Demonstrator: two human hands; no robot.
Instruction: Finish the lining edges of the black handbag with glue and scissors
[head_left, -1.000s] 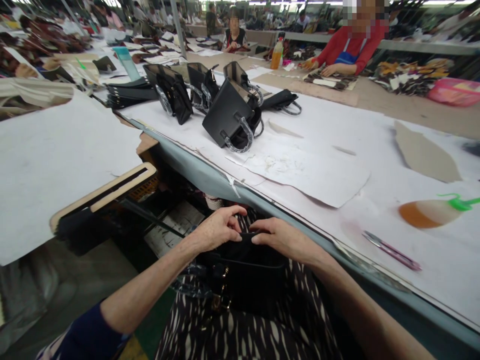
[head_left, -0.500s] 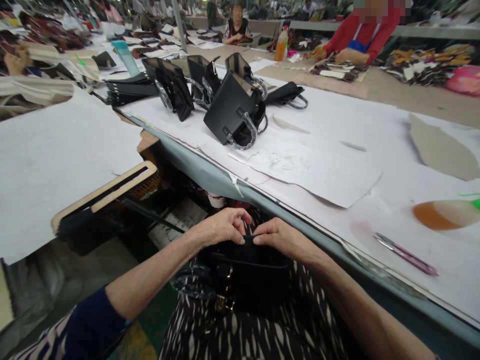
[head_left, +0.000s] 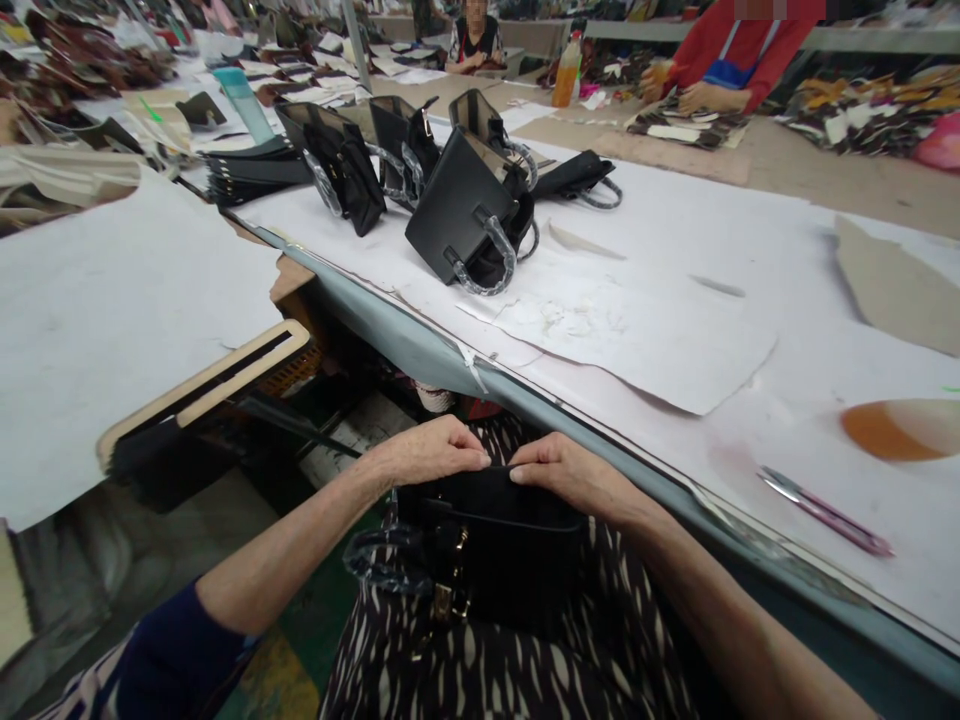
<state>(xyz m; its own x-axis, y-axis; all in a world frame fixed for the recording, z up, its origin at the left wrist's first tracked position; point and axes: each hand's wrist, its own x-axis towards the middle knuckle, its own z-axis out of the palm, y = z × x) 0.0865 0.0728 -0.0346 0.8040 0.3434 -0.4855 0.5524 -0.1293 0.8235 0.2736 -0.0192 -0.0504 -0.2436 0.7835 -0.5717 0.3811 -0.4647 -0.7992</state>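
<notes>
A black handbag (head_left: 495,555) with gold hardware and a plastic-wrapped handle rests on my lap, below the table edge. My left hand (head_left: 427,455) is closed, its fingers pinching the bag's top rim at the left. My right hand (head_left: 574,475) is closed too, gripping the same rim just to the right. The fingertips of both hands nearly meet over the bag's opening.
The long table (head_left: 675,300) covered in white paper holds several black handbags (head_left: 465,215), pink-handled scissors (head_left: 825,510) and an orange liquid bottle (head_left: 900,425) at right. A side table (head_left: 112,300) stands at left. A person in red (head_left: 739,55) works across the table.
My hands have stayed on the bag's rim; the left fingers flattened slightly over it. The view shifted down a little.
</notes>
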